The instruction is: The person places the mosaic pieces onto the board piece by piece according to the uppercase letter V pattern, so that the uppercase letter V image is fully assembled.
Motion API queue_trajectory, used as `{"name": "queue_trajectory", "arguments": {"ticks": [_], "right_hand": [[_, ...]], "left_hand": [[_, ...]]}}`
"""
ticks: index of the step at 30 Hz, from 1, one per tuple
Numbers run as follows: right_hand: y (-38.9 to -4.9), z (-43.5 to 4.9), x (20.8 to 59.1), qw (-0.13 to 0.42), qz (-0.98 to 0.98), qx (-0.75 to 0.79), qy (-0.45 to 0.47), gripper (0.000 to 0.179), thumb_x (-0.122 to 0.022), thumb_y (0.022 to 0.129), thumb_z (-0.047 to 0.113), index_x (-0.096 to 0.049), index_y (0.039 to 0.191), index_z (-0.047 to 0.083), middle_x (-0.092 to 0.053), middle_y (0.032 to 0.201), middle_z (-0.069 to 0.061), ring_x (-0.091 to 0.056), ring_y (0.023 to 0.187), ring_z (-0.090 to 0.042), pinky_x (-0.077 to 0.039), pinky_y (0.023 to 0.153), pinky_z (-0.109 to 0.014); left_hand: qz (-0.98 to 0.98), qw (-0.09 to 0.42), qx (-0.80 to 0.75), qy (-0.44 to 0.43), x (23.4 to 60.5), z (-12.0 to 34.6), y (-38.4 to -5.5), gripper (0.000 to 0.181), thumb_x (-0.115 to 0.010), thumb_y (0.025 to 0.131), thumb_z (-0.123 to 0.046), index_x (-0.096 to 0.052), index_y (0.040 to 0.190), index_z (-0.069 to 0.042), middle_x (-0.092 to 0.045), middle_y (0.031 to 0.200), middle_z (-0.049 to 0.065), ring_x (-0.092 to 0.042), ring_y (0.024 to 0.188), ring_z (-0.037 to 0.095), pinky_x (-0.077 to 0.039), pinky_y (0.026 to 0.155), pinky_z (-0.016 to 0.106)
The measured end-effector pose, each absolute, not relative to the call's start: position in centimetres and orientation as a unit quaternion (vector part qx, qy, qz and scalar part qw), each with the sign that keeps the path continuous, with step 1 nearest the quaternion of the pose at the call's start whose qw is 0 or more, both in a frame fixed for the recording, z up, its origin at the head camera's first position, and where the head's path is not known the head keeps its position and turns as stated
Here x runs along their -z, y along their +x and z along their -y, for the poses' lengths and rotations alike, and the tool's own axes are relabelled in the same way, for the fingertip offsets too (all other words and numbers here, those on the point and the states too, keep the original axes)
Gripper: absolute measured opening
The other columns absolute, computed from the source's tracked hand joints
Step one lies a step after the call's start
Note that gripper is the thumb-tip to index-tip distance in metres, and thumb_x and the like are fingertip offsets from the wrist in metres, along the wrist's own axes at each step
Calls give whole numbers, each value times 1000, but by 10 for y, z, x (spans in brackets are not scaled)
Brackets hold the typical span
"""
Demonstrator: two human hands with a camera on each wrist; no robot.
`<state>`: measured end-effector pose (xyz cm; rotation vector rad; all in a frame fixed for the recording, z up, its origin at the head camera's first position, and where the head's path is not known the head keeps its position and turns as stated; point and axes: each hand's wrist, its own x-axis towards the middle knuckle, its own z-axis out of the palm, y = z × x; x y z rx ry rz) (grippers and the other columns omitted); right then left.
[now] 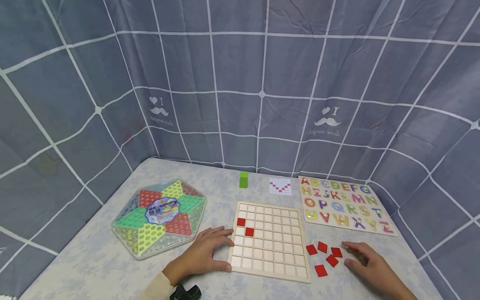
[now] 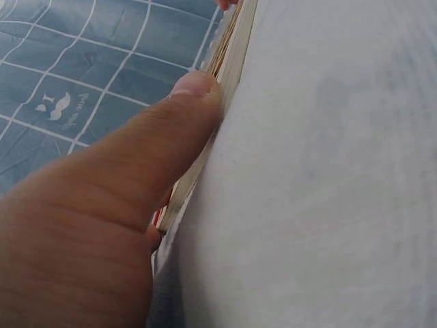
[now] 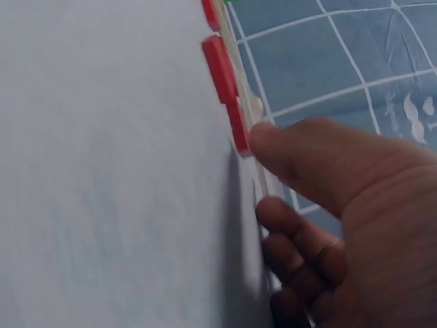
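A square wooden grid board (image 1: 273, 244) lies at the middle of the table, with one red square tile (image 1: 241, 222) and another red tile (image 1: 249, 232) in cells near its left side. My left hand (image 1: 205, 251) rests at the board's left edge. Its thumb (image 2: 194, 96) touches the board's side in the left wrist view. Several loose red tiles (image 1: 332, 261) are scattered right of the board. Beside them is my right hand (image 1: 371, 266), thumb and index finger spread apart, fingertips close to the nearest tile, nothing held.
Behind the board are a green block (image 1: 243, 180) and a small card (image 1: 280, 186) with a red V pattern. An alphabet board (image 1: 346, 203) lies at the right back. A hexagonal Chinese checkers set (image 1: 161, 216) sits on the left. A grid-patterned curtain (image 1: 240, 112) surrounds the table.
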<state>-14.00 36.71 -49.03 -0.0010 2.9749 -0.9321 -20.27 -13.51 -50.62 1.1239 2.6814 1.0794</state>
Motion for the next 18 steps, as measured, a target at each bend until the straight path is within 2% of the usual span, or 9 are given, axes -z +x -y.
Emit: {"name": "queue_trajectory", "arguments": {"ticks": [3, 6, 11, 18], "right_hand": [[-138, -365, 498, -11, -955, 296, -15, 53, -81, 88, 26, -65, 134, 8, -63, 112, -2, -54, 99, -16, -49, 78, -26], [-139, -363, 503, -42, -957, 284, -41, 40, -82, 86, 20, -72, 125, 12, -58, 103, 2, -49, 91, -14, -44, 73, -29], [-139, -359, 508, -70, -958, 274, -43, 24, -83, 85, 15, -76, 108, 16, -57, 98, 6, -50, 94, -18, -43, 76, -35], [-138, -358, 510, -84, -959, 268, -28, 21, -82, 85, 13, -76, 104, 19, -63, 98, 12, -54, 97, -13, -44, 84, -35]], "left_hand": [[-865, 13, -346, 364, 508, 135, -202, 50, -82, 77, -57, -67, 115, -28, -52, 150, 3, -38, 143, 36, -21, 111, 66], [-865, 13, -348, 362, 509, 136, -202, 50, -82, 77, -57, -67, 115, -28, -51, 150, 3, -37, 143, 36, -21, 111, 67], [-865, 18, -351, 358, 510, 137, -201, 50, -81, 78, -57, -67, 116, -28, -51, 151, 3, -37, 143, 37, -20, 110, 68], [-865, 19, -348, 361, 509, 136, -203, 50, -80, 79, -58, -67, 117, -29, -50, 151, 3, -36, 143, 36, -20, 110, 69]]}}
